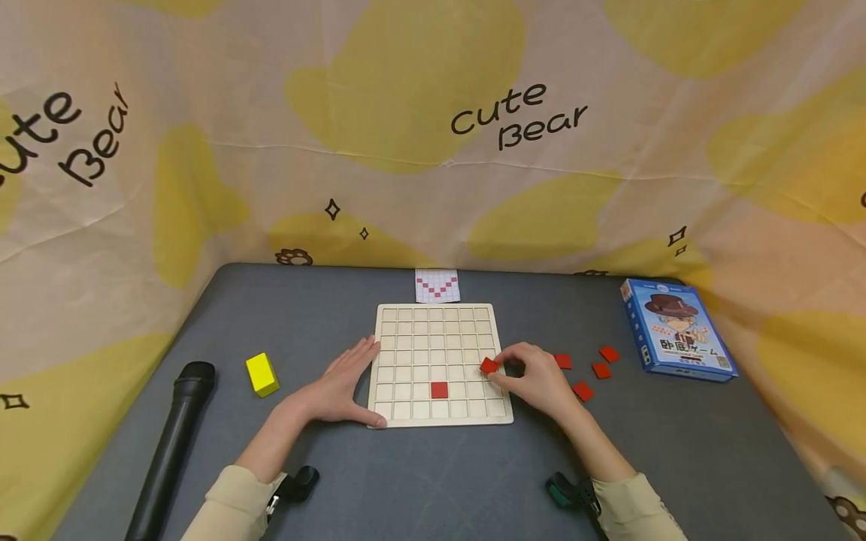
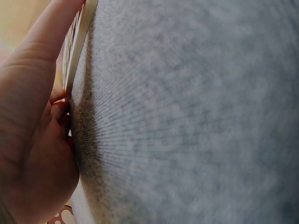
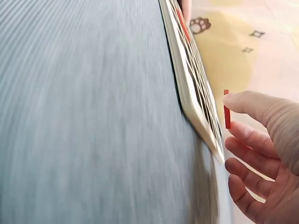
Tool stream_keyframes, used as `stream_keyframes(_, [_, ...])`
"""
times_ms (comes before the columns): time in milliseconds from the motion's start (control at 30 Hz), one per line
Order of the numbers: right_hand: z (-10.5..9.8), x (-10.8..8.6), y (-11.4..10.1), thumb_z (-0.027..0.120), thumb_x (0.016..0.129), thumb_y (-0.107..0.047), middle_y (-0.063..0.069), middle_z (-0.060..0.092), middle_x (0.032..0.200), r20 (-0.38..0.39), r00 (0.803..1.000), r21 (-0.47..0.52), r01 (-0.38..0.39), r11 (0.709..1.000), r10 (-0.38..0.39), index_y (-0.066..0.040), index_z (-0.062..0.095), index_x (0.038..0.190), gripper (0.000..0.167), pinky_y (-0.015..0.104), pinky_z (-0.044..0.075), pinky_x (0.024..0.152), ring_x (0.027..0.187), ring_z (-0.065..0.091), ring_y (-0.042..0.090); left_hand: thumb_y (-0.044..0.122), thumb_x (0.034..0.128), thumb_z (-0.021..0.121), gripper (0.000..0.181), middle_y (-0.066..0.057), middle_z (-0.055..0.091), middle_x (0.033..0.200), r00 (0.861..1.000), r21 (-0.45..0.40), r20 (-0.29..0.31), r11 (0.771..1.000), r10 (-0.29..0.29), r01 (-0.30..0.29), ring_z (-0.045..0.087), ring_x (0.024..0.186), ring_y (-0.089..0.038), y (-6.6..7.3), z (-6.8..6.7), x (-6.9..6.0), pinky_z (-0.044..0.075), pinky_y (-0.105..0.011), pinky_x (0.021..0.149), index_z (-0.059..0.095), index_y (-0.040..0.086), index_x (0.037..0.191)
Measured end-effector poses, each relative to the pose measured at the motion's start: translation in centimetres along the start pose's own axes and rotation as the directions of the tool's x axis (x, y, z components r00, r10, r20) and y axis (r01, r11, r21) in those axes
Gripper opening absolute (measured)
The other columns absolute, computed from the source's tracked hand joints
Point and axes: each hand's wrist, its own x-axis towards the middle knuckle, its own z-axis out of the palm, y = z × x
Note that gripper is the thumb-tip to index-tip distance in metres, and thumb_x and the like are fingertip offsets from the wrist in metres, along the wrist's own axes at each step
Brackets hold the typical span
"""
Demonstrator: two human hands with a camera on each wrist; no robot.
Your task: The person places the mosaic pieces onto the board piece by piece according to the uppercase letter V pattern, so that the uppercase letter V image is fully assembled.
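A pale wooden grid board [image 1: 402,358] lies on the dark table, and one red square tile [image 1: 440,390] sits in a cell near its lower middle. My left hand [image 1: 341,385] rests against the board's left edge, thumb at the lower corner and fingers extended along the side. Between thumb and index finger my right hand [image 1: 537,379] pinches another red tile [image 1: 489,366] over the right part of the board. The right wrist view shows this pinched tile [image 3: 227,109] edge-on, raised off the board, with the other fingers loosely bent.
Several loose red tiles [image 1: 601,370] lie right of the board. A card with a red V pattern [image 1: 437,286] stands behind it. A blue box [image 1: 679,328] is at the right; a yellow block [image 1: 261,375] and a black microphone [image 1: 172,451] are at the left.
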Motion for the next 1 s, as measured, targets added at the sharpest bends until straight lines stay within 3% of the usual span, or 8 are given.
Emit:
stream_keyframes(333, [3.2,1.6,-2.8,0.081,0.077,-0.026,-0.011,0.065,0.094,0.07,0.996,0.066,0.045,0.997,-0.05,-0.021,0.073,0.091,0.017,0.034,0.047,0.082,0.09,0.055,0.012,0.064,0.0657,0.081,0.129,-0.016,0.006,0.162,1.0,0.009,-0.006,1.0,0.017,-0.017,0.005,0.148,-0.032,-0.1,0.0,0.0,0.01,-0.055,0.116,0.013,0.001,0.155])
stream_keyframes(633, [5.1,2.7,-5.0,0.08,0.077,-0.023,-0.008,0.067,0.094,0.087,0.989,0.057,0.116,0.992,-0.121,-0.019,0.073,0.091,0.016,0.034,0.046,0.085,0.093,0.056,0.014,0.062,0.0657,0.081,0.129,-0.017,0.008,0.162,1.0,0.01,-0.008,1.0,0.011,-0.011,0.006,0.148,-0.032,0.1,0.0,0.0,0.01,-0.054,0.116,0.013,0.0,0.155])
stream_keyframes(1000, [6.5,3.4,-5.9,0.079,0.079,-0.025,-0.006,0.067,0.1,0.103,0.98,0.01,0.171,0.985,-0.171,-0.018,0.073,0.096,0.019,0.032,0.046,0.084,0.095,0.055,0.014,0.064,0.0654,0.081,0.129,-0.017,0.008,0.162,1.0,0.005,-0.013,1.0,0.006,-0.006,0.006,0.148,-0.032,-0.1,0.1,0.0,0.011,-0.055,0.116,0.014,0.001,0.155])
